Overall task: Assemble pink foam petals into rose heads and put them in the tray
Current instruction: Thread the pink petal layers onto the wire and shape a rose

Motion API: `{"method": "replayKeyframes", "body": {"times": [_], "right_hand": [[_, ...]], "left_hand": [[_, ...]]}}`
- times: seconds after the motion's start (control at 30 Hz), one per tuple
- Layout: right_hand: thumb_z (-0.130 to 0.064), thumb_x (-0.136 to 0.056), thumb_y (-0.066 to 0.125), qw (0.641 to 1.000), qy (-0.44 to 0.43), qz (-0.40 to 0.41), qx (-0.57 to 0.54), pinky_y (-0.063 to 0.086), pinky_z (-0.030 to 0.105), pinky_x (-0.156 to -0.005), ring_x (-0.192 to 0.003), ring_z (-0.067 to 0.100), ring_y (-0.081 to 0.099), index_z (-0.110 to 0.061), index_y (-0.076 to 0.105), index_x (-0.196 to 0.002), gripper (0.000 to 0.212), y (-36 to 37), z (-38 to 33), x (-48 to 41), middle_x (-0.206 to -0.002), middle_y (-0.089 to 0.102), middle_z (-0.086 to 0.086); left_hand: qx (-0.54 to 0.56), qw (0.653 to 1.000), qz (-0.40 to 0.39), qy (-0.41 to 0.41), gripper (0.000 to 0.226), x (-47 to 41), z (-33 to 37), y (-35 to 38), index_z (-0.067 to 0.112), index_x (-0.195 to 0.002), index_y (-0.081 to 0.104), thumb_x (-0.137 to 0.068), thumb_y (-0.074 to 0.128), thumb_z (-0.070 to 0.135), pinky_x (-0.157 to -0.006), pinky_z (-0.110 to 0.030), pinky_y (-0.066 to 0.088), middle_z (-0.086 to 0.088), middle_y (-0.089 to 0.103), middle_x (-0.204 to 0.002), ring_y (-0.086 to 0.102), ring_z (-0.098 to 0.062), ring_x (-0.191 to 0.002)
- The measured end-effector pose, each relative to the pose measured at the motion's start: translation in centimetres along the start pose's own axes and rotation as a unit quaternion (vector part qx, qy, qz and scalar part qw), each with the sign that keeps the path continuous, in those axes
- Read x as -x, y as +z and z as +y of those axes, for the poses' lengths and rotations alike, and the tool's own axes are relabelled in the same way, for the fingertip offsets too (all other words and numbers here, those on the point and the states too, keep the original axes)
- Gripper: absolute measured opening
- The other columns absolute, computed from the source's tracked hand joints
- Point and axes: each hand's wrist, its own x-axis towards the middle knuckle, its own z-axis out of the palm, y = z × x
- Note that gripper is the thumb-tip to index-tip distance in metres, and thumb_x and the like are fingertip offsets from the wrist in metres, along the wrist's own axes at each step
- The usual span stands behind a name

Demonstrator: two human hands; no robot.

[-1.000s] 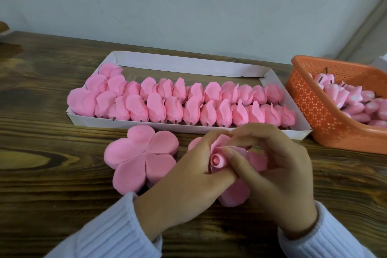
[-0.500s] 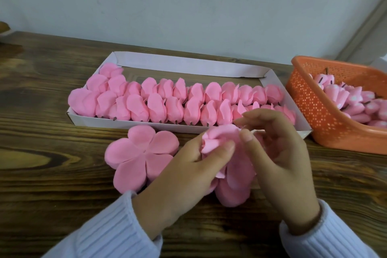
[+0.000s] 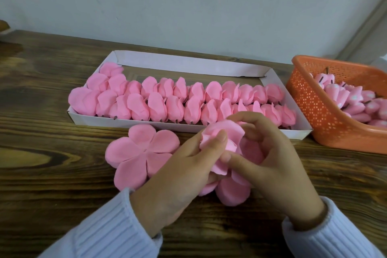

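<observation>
**Half-wrapped rose held in both hands**

The wooden table [image 3: 46, 184] runs wide at your 9 o'clock. A flat petal blank [image 3: 144, 155] lies just left of your left hand [image 3: 180, 176]. At 12, the tray [image 3: 188, 63] holds two rows of rose heads [image 3: 173, 109]. Both hands pinch the unfinished rose [image 3: 232, 130] near the tray's front edge, with your right hand [image 3: 276, 169] curled around it. The orange basket [image 3: 314, 111] stands at 2.

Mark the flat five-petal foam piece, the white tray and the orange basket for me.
flat five-petal foam piece [image 3: 145, 151], head view, centre where the petals meet.
white tray [image 3: 188, 64], head view, bare far wall.
orange basket [image 3: 311, 100], head view, perforated side wall facing the tray.
</observation>
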Motion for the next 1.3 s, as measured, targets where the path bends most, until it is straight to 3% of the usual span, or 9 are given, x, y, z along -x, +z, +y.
{"method": "replayKeyframes", "body": {"times": [0.07, 0.13, 0.23, 0.4, 0.5, 0.63, 0.97, 1.2, 1.3], "right_hand": [[-0.014, -0.072, 0.075, 1.0, 0.001, 0.008, -0.014, 0.053, 0.023, -0.08, -0.097, 0.012, 0.068, -0.019, 0.058, -0.109, 0.041, -0.1, 0.0, 0.0, -0.105, 0.071, -0.007], [-0.016, -0.072, 0.076, 0.999, 0.007, 0.032, -0.019, 0.052, 0.02, -0.079, -0.095, 0.01, 0.069, -0.019, 0.058, -0.107, 0.039, -0.1, 0.0, -0.1, -0.103, 0.072, -0.005], [-0.019, -0.071, 0.075, 0.997, 0.011, 0.077, -0.026, 0.051, 0.018, -0.078, -0.093, 0.007, 0.069, -0.02, 0.06, -0.104, 0.037, -0.2, 0.3, -0.1, -0.099, 0.073, -0.005], [-0.024, -0.073, 0.079, 0.988, 0.022, 0.137, -0.066, 0.053, 0.022, -0.08, -0.096, 0.014, 0.068, -0.014, 0.062, -0.103, 0.036, -0.4, 0.5, -0.2, -0.1, 0.072, 0.003], [-0.023, -0.071, 0.072, 0.986, 0.029, 0.134, -0.092, 0.053, 0.022, -0.079, -0.095, 0.015, 0.069, -0.009, 0.061, -0.106, 0.039, -0.4, 0.4, -0.1, -0.1, 0.073, 0.003], [-0.019, -0.074, 0.078, 0.988, 0.033, 0.098, -0.114, 0.053, 0.02, -0.076, -0.092, 0.014, 0.069, -0.007, 0.059, -0.109, 0.041, -0.5, 0.3, 0.0, -0.098, 0.073, 0.003], [-0.005, -0.078, 0.065, 0.974, 0.03, -0.089, -0.205, 0.051, 0.018, -0.075, -0.087, 0.01, 0.068, 0.0, 0.052, -0.114, 0.038, -0.1, -0.4, 0.2, -0.098, 0.072, 0.002], [-0.012, -0.08, 0.064, 0.961, 0.051, -0.109, -0.247, 0.051, 0.025, -0.08, -0.093, 0.017, 0.067, -0.005, 0.052, -0.114, 0.037, 0.2, -0.2, 0.3, -0.101, 0.071, 0.009], [-0.017, -0.088, 0.056, 0.972, 0.051, -0.091, -0.209, 0.05, 0.022, -0.076, -0.088, 0.014, 0.066, -0.007, 0.054, -0.114, 0.028, 0.3, -0.1, 0.3, -0.096, 0.071, 0.009]], "left_hand": [[-0.016, 1.0, -0.001, 0.004, 0.037, 0.0, -0.2, -0.2, 0.023, -0.114, 0.066, -0.086, 0.05, 0.042, -0.054, -0.025, 0.039, -0.017, 0.061, -0.091, 0.055, -0.031, -0.072], [-0.026, 1.0, -0.014, 0.001, 0.042, -0.1, -0.5, -0.4, 0.016, -0.122, 0.061, -0.089, 0.052, 0.041, -0.078, -0.035, 0.056, -0.011, 0.068, -0.11, 0.067, -0.025, -0.1], [-0.012, 0.999, -0.025, -0.016, 0.047, 0.1, -0.4, 0.0, 0.01, -0.128, 0.055, -0.092, 0.048, 0.039, -0.099, -0.045, 0.05, -0.017, 0.065, -0.121, 0.064, -0.029, -0.112], [-0.005, 0.998, -0.057, -0.012, 0.031, 0.1, -0.2, 0.1, 0.025, -0.127, 0.055, -0.096, 0.05, 0.022, -0.098, -0.038, 0.051, -0.005, 0.064, -0.127, 0.063, -0.022, -0.116], [-0.006, 0.999, -0.036, -0.002, 0.043, 0.1, -0.3, -0.5, 0.025, -0.113, 0.065, -0.077, 0.046, 0.01, -0.099, -0.038, 0.049, -0.004, 0.07, -0.117, 0.063, -0.019, -0.114], [-0.07, 0.995, -0.053, 0.049, 0.058, 0.0, 0.3, -0.9, 0.021, -0.125, 0.059, -0.072, 0.049, 0.002, -0.102, -0.036, 0.047, 0.003, 0.067, -0.122, 0.059, -0.009, -0.119], [-0.142, 0.973, -0.117, 0.14, 0.032, 0.3, 1.5, 0.4, 0.031, -0.119, 0.06, -0.089, 0.058, 0.022, -0.091, -0.014, 0.045, 0.009, 0.065, -0.114, 0.058, -0.001, -0.111], [-0.164, 0.978, -0.068, 0.111, 0.029, 0.6, 0.9, 0.2, 0.033, -0.115, 0.063, -0.094, 0.046, 0.044, -0.089, -0.014, 0.046, 0.004, 0.068, -0.109, 0.061, -0.006, -0.107], [-0.16, 0.98, -0.036, 0.114, 0.026, 0.7, 0.9, 0.3, 0.043, -0.094, 0.069, -0.088, 0.045, 0.051, -0.074, -0.002, 0.044, 0.023, 0.071, -0.088, 0.063, 0.01, -0.089]]}}
